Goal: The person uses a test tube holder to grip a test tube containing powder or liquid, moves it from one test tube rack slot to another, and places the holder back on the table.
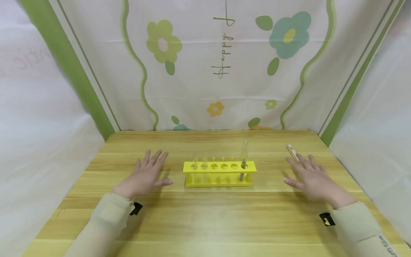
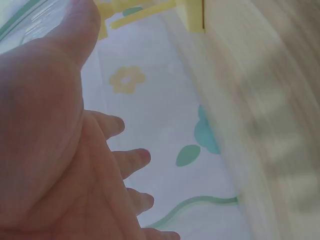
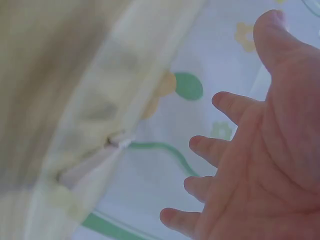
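The tabletop (image 1: 205,221) is of light wood, with the grain running from left to right, and at its near side it goes out of the head view. At the far edge hangs a white back cloth (image 1: 192,82) printed with flowers and wavy green lines; a left cloth (image 1: 48,150) and a right cloth (image 1: 375,142) enclose the two sides. The yellow rack (image 1: 219,171) stands upright around the middle, well apart from both side edges, with wood showing behind it and a wider stretch before it. It holds two clear tubes (image 1: 205,171) at its left end and, at its right end, a taller tube (image 1: 245,151), slightly tilted, with something grey low inside. The left hand (image 1: 142,180) is over the wood near the rack, its fingers (image 2: 132,161) spread; a wider gap separates the rack from the right hand (image 1: 316,182), whose fingers (image 3: 210,150) are also spread. Just beside these fingertips lies a pale stick-like tool (image 1: 292,152), pointing slantwise toward the far edge.
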### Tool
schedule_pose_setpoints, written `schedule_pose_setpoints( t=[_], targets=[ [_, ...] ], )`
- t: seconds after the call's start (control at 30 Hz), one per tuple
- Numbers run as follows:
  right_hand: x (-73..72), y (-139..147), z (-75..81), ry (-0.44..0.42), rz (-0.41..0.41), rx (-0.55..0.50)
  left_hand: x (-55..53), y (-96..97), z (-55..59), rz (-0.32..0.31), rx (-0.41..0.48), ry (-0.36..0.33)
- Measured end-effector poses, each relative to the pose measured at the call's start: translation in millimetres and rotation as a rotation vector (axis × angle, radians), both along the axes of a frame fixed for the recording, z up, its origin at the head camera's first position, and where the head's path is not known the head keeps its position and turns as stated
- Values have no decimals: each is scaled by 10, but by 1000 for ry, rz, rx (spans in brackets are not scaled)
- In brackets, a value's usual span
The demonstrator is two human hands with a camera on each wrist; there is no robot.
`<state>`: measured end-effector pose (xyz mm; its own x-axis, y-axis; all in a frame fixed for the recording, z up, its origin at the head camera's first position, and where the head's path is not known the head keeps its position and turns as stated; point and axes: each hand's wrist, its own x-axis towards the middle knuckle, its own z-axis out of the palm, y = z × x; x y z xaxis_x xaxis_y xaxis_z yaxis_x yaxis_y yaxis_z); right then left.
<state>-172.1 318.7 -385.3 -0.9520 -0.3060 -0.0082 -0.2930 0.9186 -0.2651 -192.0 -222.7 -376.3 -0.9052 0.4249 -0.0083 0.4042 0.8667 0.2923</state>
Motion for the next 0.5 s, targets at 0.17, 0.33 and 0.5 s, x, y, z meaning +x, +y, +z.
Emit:
schedule_pose_setpoints(
  t=[0.17, 0.33, 0.5],
  targets=[
    [-61, 198, 77, -3, -28, 8, -40, -45, 39, 19, 17, -18],
    [-179, 406, 74, 82, -22, 73, -91, -55, 4, -9, 97, -35],
    [-300, 581, 57, 40, -77, 83, -200, 16, -171, -59, 284, -97]
  ],
)
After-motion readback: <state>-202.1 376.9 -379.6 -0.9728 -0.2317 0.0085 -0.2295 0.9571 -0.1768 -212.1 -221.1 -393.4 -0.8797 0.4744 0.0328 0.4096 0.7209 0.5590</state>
